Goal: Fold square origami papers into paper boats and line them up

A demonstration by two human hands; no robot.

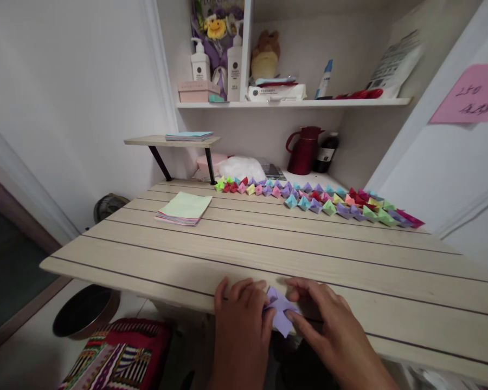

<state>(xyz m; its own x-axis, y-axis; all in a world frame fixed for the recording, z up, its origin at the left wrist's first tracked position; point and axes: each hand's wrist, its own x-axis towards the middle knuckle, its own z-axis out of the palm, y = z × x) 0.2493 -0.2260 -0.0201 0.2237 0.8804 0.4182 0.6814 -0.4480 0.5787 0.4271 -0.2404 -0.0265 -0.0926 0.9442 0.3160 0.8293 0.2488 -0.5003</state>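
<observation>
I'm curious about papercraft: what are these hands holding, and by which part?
A purple folded paper: the left hand holds its left side, the right hand its right.

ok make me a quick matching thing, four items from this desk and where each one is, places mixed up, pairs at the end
1. purple folded paper
2. green-topped paper stack
3. dark red jug
4. pink note

A. beside a dark bottle
B. on the white panel at far right
C. between left hand and right hand
D. on the table, in front of the small raised shelf

Pairs: 1-C, 2-D, 3-A, 4-B
</observation>
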